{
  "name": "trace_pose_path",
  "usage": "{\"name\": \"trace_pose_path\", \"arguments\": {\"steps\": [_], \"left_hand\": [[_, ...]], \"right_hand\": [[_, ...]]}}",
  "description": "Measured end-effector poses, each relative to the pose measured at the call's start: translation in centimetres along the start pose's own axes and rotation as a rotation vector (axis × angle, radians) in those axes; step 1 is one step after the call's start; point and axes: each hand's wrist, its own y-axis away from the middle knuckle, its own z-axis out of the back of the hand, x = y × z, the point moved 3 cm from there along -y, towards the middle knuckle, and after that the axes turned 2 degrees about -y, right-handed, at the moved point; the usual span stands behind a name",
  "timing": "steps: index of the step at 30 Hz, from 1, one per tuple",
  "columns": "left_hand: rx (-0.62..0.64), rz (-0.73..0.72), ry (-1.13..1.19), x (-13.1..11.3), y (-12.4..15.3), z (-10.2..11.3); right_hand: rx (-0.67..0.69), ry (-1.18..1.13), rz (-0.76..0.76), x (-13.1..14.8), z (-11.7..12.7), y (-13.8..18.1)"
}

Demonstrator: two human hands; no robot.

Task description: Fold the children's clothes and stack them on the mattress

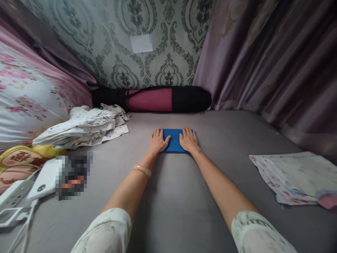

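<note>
A flat blue rectangle of what looks like folded cloth [174, 140] lies on the grey bed sheet [173, 196], in the middle of the head view. On its left side rests my left hand [158, 141], palm down with the thumb spread toward the centre. My right hand [188, 140] lies flat on the right side in the same way, its thumb pointing inward. Between the two thumbs the blue surface shows bare. Neither hand grips anything. A pale bangle [142, 170] circles my left wrist.
A black and maroon roll bag [149, 99] lies along the patterned wall. Crumpled white clothes [89, 123] sit at left beside a floral pillow [28, 95]. A white power bank [47, 177] and power strip [15, 195] with cables lie front left. Folded cloths [295, 175] are at right.
</note>
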Motion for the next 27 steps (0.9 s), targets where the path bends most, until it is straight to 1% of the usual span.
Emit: {"name": "trace_pose_path", "arguments": {"steps": [3,8,13,17,20,23,25,27], "left_hand": [[0.02,0.002,0.028,0.9,0.2,0.2],[0.055,-0.035,0.019,1.7,0.4,0.4],[0.077,-0.049,0.003,1.9,0.3,0.5],[0.057,-0.05,0.014,1.9,0.4,0.7],[0.022,-0.037,0.037,2.3,1.1,1.0],[-0.006,-0.026,0.043,3.0,2.3,1.6],[-0.021,-0.019,0.025,3.4,3.2,1.9],[-0.026,-0.024,-0.014,3.7,3.8,2.0]], "right_hand": [[-0.039,-0.01,-0.012,-1.0,0.4,0.4],[-0.015,-0.042,-0.011,-1.9,0.5,0.8],[-0.045,-0.019,-0.027,-2.4,0.3,0.9],[-0.013,0.013,-0.029,-2.4,0.6,0.8],[0.0,0.042,-0.033,-1.6,1.2,0.9],[-0.036,0.058,0.024,0.6,1.5,1.3],[-0.025,0.036,0.065,2.2,1.2,1.7],[0.017,0.015,0.076,3.5,0.5,2.0]]}}
